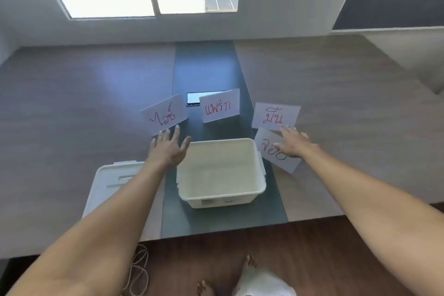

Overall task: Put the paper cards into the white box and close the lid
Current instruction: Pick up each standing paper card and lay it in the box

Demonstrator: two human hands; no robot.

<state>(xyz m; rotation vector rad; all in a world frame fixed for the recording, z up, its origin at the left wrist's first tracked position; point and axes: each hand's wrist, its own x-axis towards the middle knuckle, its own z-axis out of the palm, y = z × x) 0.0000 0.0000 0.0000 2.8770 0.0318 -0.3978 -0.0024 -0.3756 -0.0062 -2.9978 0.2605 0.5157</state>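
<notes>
An open white box [260,185] stands empty on the dark strip of the table, near the front edge. Its lid [105,182] lies flat to the left, partly under my left forearm. Several white paper cards with red writing lie beyond the box: a left card [163,114], a middle card [219,108], a far right card [276,115] and a near right card [269,149]. My left hand [168,149] is open, fingertips at the left card's near edge. My right hand [294,143] is open, flat over the near right card, fingertips touching the far right card.
A black phone [193,99] lies behind the middle card, partly covered by it. The table's front edge runs just below the box. Below it are a wooden floor, a coiled cord [140,269] and my bare feet.
</notes>
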